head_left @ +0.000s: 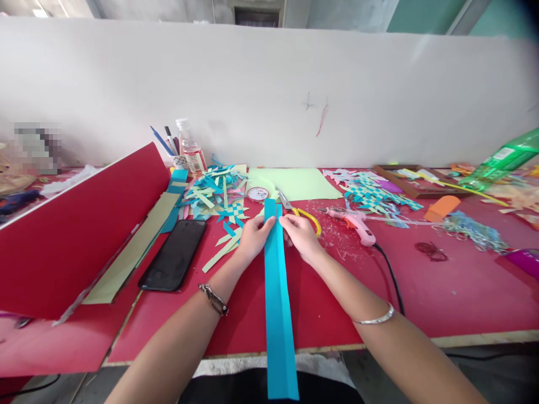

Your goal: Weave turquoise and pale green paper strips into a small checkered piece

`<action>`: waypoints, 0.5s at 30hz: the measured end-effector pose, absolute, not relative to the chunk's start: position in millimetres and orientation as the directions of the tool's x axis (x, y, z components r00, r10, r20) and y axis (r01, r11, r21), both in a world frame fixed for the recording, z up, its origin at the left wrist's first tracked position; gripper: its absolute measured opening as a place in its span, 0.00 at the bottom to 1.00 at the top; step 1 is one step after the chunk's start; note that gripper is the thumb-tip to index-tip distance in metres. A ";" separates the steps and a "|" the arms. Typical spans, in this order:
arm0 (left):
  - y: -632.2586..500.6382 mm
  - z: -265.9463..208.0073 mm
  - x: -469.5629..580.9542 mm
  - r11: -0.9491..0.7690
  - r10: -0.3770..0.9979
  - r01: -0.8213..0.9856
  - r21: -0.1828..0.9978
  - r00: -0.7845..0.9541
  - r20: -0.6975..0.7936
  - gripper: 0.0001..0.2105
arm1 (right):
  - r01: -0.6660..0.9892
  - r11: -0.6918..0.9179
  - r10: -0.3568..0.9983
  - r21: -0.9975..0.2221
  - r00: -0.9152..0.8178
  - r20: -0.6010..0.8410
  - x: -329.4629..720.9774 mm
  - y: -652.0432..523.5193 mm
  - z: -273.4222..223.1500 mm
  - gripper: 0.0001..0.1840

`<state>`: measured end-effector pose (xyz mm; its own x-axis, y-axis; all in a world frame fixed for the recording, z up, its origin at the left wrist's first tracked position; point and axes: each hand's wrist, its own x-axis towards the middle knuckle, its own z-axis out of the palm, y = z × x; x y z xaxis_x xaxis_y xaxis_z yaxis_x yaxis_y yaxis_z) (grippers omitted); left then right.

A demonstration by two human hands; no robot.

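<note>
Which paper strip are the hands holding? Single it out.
The long, creased teal strip, held near its far end by the left hand and right hand; the other strips lie unheld on the table.

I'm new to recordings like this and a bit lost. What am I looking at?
There is no machine here, only a person's bare left hand and right hand. This single picture comes from a camera on the person's head, looking forward and down. Both hands pinch a long blue strip near its far end. On the red table lie a dark phone, a heap of cut strips, yellow-handled scissors and a pink glue gun.
</note>
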<state>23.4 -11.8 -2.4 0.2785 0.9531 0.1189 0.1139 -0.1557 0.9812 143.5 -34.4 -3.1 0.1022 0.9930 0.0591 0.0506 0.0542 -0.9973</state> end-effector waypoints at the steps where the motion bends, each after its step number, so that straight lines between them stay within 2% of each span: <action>1: -11.7 -2.5 23.5 -0.165 0.954 0.124 0.979 0.272 0.126 0.16 | 0.054 0.055 0.993 -0.997 0.105 0.060 143.3 -34.4 -3.0 0.17; 11: -11.5 -1.5 23.4 -0.155 0.974 0.119 0.981 0.186 0.131 0.15 | 0.051 0.081 0.988 -0.995 0.127 0.087 142.3 -35.1 -3.2 0.16; 15: -13.4 -1.3 24.3 -0.083 0.959 0.075 0.994 0.278 0.059 0.17 | 0.004 0.112 0.975 -0.994 0.191 0.111 143.7 -32.6 -5.2 0.16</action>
